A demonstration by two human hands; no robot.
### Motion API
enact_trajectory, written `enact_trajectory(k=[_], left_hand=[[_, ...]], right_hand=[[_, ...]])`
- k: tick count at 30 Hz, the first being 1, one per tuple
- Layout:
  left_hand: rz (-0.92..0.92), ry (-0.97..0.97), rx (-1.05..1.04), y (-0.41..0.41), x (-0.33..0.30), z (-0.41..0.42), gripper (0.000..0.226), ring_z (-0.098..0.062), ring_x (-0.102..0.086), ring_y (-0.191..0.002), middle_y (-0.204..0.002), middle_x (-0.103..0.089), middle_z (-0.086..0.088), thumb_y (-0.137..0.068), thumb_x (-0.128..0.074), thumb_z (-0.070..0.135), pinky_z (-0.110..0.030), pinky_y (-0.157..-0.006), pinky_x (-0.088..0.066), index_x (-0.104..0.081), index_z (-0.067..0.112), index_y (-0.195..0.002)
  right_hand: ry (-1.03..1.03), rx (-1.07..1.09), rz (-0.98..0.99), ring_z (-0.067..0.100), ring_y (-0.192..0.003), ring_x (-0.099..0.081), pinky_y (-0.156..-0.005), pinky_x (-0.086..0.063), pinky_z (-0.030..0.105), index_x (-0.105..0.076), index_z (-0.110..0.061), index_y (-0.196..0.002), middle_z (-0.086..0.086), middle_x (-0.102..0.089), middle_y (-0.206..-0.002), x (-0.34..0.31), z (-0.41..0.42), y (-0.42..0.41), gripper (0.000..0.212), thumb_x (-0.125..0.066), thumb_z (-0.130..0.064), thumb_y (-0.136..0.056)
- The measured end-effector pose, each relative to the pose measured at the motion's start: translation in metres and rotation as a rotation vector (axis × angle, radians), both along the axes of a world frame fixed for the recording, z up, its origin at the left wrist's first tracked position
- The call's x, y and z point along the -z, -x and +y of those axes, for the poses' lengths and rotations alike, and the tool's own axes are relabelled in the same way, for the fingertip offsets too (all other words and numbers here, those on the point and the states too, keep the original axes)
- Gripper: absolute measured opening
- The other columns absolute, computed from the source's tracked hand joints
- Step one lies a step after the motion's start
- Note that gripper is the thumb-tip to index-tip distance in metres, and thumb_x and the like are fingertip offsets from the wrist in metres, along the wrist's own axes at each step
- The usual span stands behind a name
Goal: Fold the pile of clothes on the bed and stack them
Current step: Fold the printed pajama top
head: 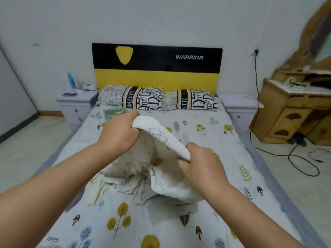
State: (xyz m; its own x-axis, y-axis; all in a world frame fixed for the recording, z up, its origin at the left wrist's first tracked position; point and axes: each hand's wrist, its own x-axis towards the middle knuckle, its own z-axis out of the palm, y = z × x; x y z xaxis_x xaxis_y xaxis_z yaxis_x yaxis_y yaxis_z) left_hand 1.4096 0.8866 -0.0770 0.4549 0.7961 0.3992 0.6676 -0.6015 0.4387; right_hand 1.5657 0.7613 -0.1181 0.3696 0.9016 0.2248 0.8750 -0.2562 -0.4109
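My left hand (119, 130), at the centre of the frame, has its fingers curled tight round one end of a white garment (161, 138) printed with a small bear. My right hand (200, 163), lower and to the right, pinches the other end, fingers folded in. The cloth hangs between them above the crumpled pile of clothes (129, 178) on the bed (206, 221).

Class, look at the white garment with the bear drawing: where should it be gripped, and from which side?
Grip the white bear-print garment along its raised top edge, from above at both ends, as the left hand and right hand do; the rest hangs down, ready to spread.
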Motion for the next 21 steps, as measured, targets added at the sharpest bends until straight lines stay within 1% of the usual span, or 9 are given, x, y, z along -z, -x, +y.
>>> enact_trajectory(k=[3,6,8,12,14,16,17,19,21], left_hand=[[-0.175,0.141,0.020,-0.001,-0.058,-0.028,0.025,-0.022,-0.050,-0.068,-0.074,-0.056,-0.005,-0.081,-0.038,-0.003,-0.032,-0.056,-0.036,-0.052,0.017,-0.074],[-0.379,0.270,0.038,0.005,-0.107,-0.052,0.023,-0.027,-0.055,-0.080,-0.091,-0.060,-0.022,-0.084,-0.037,-0.002,-0.035,-0.067,-0.042,-0.058,-0.003,-0.093],[-0.431,0.316,0.053,0.011,-0.132,-0.068,0.020,-0.028,-0.058,-0.082,-0.091,-0.063,-0.020,-0.088,-0.041,0.002,-0.033,-0.066,-0.044,-0.060,0.000,-0.095],[-0.435,0.325,0.072,0.031,-0.160,-0.092,0.013,-0.021,-0.060,-0.073,-0.083,-0.065,-0.011,-0.090,-0.052,0.013,-0.027,-0.060,-0.047,-0.064,0.009,-0.090],[-0.416,0.310,0.050,0.051,-0.164,-0.098,0.009,-0.015,-0.056,-0.064,-0.070,-0.061,-0.004,-0.085,-0.061,0.015,-0.019,-0.052,-0.043,-0.059,0.013,-0.077],[-0.323,0.329,0.061,0.074,-0.164,-0.100,0.014,-0.013,-0.054,-0.063,-0.070,-0.060,-0.001,-0.078,-0.071,0.012,-0.020,-0.051,-0.043,-0.057,0.014,-0.078],[-0.247,0.350,0.072,0.086,-0.162,-0.101,0.016,-0.014,-0.056,-0.065,-0.073,-0.062,-0.003,-0.075,-0.073,0.009,-0.022,-0.054,-0.045,-0.058,0.013,-0.080],[-0.107,0.391,0.071,0.107,-0.153,-0.104,0.017,-0.012,-0.058,-0.059,-0.071,-0.063,-0.003,-0.074,-0.069,0.002,-0.023,-0.047,-0.047,-0.059,0.016,-0.079],[-0.083,0.428,0.035,0.123,-0.141,-0.105,0.018,-0.008,-0.058,-0.046,-0.061,-0.062,-0.001,-0.076,-0.063,0.000,-0.020,-0.038,-0.042,-0.059,0.018,-0.076]], right_hand=[[0.001,0.066,-0.040,0.015,-0.054,-0.039,-0.043,-0.024,0.025,-0.039,-0.024,-0.069,-0.007,-0.041,-0.061,-0.033,-0.018,0.007,0.022,-0.055,-0.025,-0.084],[0.026,0.203,0.076,0.019,-0.058,-0.045,-0.043,-0.027,0.025,-0.038,-0.024,-0.059,-0.004,-0.047,-0.062,-0.049,-0.039,0.009,0.027,-0.054,-0.018,-0.080],[0.046,0.251,0.162,0.016,-0.054,-0.046,-0.043,-0.028,0.023,-0.040,-0.027,-0.057,-0.003,-0.051,-0.061,-0.055,-0.053,0.012,0.029,-0.054,-0.017,-0.081],[0.088,0.243,0.426,0.018,-0.053,-0.049,-0.048,-0.033,0.023,-0.048,-0.020,-0.059,0.000,-0.053,-0.059,-0.065,-0.078,0.017,0.024,-0.055,-0.017,-0.081],[0.042,0.262,0.671,0.023,-0.062,-0.048,-0.056,-0.034,0.028,-0.051,-0.013,-0.064,0.006,-0.053,-0.064,-0.079,-0.090,0.013,0.019,-0.051,-0.011,-0.084],[-0.038,0.279,0.946,0.024,-0.071,-0.050,-0.059,-0.037,0.031,-0.056,-0.008,-0.076,0.011,-0.054,-0.073,-0.100,-0.104,0.007,0.012,-0.049,-0.007,-0.086],[-0.072,0.274,1.021,0.025,-0.071,-0.052,-0.059,-0.038,0.031,-0.057,-0.007,-0.080,0.011,-0.056,-0.073,-0.111,-0.110,0.004,0.010,-0.050,-0.006,-0.086],[-0.073,0.227,0.989,0.022,-0.059,-0.054,-0.054,-0.039,0.027,-0.058,-0.009,-0.078,0.007,-0.057,-0.061,-0.132,-0.120,0.003,0.011,-0.050,-0.005,-0.085],[-0.050,0.177,0.878,0.016,-0.045,-0.048,-0.048,-0.036,0.023,-0.053,-0.011,-0.069,0.002,-0.052,-0.048,-0.149,-0.126,0.009,0.020,-0.047,-0.007,-0.087]])
